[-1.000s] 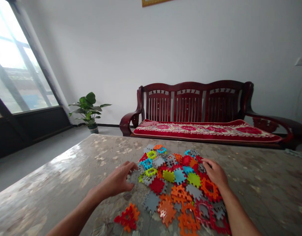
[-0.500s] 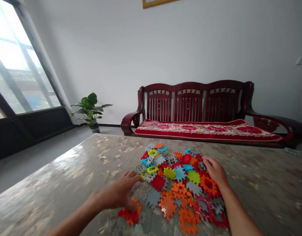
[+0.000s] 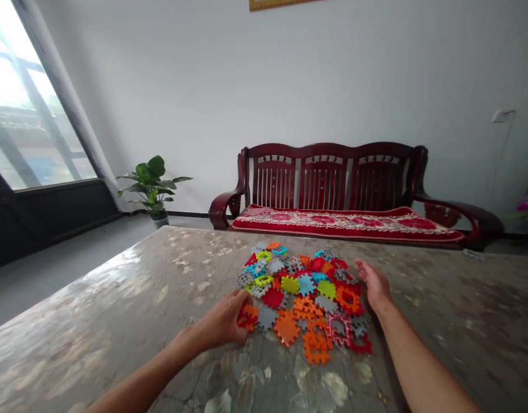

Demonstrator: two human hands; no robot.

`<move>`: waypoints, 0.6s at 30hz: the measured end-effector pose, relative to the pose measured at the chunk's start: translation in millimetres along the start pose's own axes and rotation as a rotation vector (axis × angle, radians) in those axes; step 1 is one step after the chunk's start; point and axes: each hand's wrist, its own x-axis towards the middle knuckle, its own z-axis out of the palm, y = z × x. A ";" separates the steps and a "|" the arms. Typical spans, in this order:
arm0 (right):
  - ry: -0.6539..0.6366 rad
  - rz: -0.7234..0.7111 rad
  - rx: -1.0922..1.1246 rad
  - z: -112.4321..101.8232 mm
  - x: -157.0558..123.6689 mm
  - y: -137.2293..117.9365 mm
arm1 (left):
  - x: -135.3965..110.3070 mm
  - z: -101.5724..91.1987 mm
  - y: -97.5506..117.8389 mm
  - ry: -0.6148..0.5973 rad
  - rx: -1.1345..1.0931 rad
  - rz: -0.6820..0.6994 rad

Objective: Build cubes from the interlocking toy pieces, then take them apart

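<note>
A heap of plastic interlocking tiles with toothed edges, in red, orange, grey, blue and lime green, lies on the table (image 3: 130,298). My left hand (image 3: 223,321) is at the heap's left side, its fingers curled around red and orange interlocking tiles (image 3: 248,317). These tiles are partly hidden by the hand. My right hand (image 3: 375,284) rests at the heap's right edge, fingers stretched out and holding nothing. Near it are an orange frame-shaped tile (image 3: 348,307) and several grey and red ones. A plain orange tile (image 3: 286,328) lies at the near side of the heap.
Beyond the table stands a dark red wooden bench (image 3: 324,178) with a red floral cover (image 3: 354,221). A potted plant (image 3: 154,186) is on the floor at the back left, near a window (image 3: 27,115). A small grey piece (image 3: 474,254) lies at the table's far right.
My left hand has closed around the red and orange tiles and brought them in against the heap. My right hand has drawn slightly off the heap's right edge. The view has shifted a little.
</note>
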 end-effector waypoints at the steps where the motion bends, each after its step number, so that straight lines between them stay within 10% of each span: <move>1: -0.001 0.019 -0.028 -5.4 -2.1 -1.5 | 5.5 4.2 5.2 0.051 -0.037 -0.004; 9: -0.153 -0.032 -0.474 -54.7 -49.5 -7.1 | 39.1 57.8 86.2 0.182 -0.261 0.072; 18: -0.242 -0.104 -1.121 -14.5 -115.9 -57.0 | 48.5 113.8 145.8 0.141 0.014 0.095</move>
